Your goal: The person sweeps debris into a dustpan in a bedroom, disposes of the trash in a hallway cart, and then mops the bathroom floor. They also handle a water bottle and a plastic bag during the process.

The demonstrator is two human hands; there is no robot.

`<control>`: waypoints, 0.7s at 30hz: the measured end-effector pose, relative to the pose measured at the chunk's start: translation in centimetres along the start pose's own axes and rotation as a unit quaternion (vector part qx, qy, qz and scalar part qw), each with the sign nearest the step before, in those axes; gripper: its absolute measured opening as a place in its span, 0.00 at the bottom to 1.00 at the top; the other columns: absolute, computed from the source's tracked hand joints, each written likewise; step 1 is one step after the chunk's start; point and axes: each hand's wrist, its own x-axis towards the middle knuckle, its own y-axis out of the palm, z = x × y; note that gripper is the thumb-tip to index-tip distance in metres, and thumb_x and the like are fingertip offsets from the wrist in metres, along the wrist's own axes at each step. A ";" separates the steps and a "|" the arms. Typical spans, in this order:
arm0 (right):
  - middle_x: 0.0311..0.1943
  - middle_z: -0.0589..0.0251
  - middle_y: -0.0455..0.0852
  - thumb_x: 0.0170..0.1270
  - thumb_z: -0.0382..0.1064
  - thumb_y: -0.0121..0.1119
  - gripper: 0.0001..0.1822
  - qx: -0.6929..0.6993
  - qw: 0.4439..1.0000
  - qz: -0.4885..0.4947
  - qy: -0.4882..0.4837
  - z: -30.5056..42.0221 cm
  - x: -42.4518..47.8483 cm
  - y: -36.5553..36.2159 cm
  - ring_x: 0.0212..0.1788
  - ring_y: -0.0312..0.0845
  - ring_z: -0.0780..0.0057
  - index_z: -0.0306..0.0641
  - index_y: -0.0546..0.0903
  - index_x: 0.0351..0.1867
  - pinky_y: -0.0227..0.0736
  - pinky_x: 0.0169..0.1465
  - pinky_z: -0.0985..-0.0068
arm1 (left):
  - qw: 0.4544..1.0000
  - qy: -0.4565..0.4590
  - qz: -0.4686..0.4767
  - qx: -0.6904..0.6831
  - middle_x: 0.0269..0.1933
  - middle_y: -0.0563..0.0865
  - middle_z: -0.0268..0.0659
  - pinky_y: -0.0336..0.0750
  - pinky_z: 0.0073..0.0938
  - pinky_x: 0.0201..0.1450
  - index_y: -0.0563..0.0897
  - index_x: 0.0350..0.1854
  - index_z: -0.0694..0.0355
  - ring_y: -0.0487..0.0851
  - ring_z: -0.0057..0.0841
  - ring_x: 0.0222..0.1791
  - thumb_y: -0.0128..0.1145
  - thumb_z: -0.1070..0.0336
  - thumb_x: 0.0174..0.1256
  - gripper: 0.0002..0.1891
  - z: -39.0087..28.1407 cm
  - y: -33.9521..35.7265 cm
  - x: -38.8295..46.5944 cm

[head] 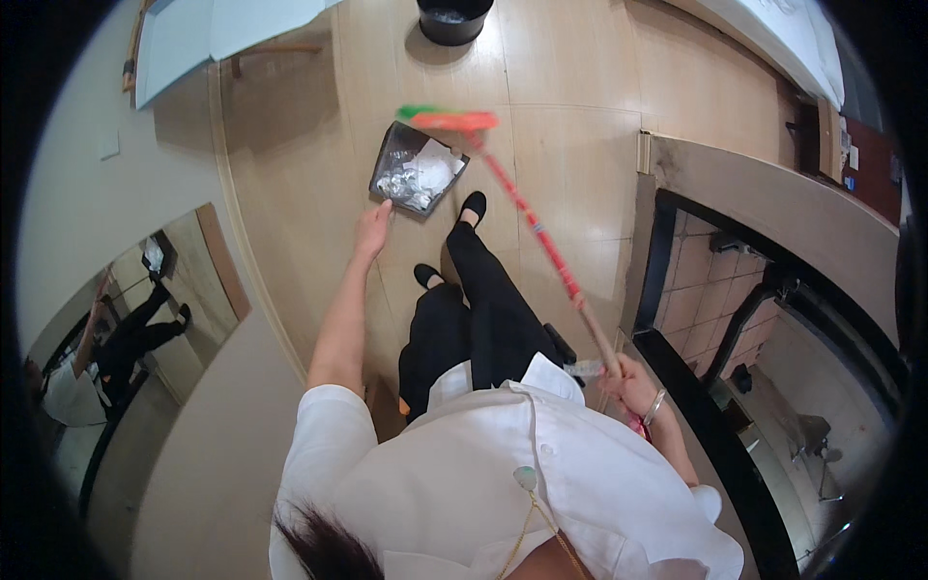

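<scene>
My left hand [373, 230] grips the near edge of a dark, box-shaped open container [378, 163]. Inside it lie crumpled clear plastic [406, 190] and white paper [435, 165]. In my right hand [632, 391], near my right hip, is the upper end of a long broom [533, 217] with a red-wrapped shaft. The broom's orange and green head [453, 120] is blurred and appears just past the container's far rim; I cannot tell whether it touches the floor. A small clear object [583, 368] shows beside my right hand, its kind unclear.
A round black bin [453, 27] stands on the wood-look floor [573, 167] ahead. On the left are a wall mirror [145, 312] and a pale blue panel [239, 29]. A black-framed doorway [645, 268] opens to a tiled room at right. A white-covered bed [790, 43] is far right.
</scene>
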 end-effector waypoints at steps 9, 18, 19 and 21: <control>0.16 0.61 0.75 0.63 0.34 0.53 0.08 -0.162 0.959 -0.189 -0.133 -11.1 13.5 0.8 0.17 0.76 0.68 0.33 0.73 0.27 0.71 0.18 0.68 | 0.999 0.027 -0.013 0.017 0.37 0.85 0.54 0.75 0.46 0.44 0.85 0.36 0.64 0.84 0.49 0.40 0.48 0.44 0.69 0.25 9.7 -1.0 -10.2; 0.19 0.73 0.73 0.59 0.27 0.59 0.06 -0.124 0.984 0.117 -0.045 -6.6 1.8 14.3 0.15 0.65 0.84 0.41 0.75 0.35 0.56 0.17 0.81 | 0.992 -0.059 -0.083 -0.071 0.39 0.85 0.56 0.74 0.50 0.49 0.86 0.36 0.64 0.83 0.52 0.43 0.47 0.40 0.67 0.28 18.3 -2.9 -18.9; 0.19 0.74 0.73 0.60 0.28 0.59 0.06 -0.170 0.976 0.122 -0.063 -5.7 0.4 15.9 0.16 0.65 0.84 0.41 0.76 0.35 0.56 0.18 0.81 | 0.989 -0.067 -0.096 -0.088 0.39 0.85 0.56 0.74 0.50 0.49 0.86 0.35 0.64 0.83 0.52 0.43 0.46 0.40 0.67 0.28 19.3 -2.9 -20.6; 0.19 0.75 0.74 0.60 0.28 0.59 0.06 -0.239 0.958 0.125 -0.101 -4.2 -1.8 19.6 0.16 0.66 0.85 0.42 0.76 0.36 0.57 0.18 0.82 | 0.983 -0.083 -0.106 -0.127 0.38 0.85 0.56 0.74 0.49 0.47 0.85 0.36 0.64 0.83 0.53 0.43 0.46 0.40 0.67 0.28 22.1 -3.6 -24.4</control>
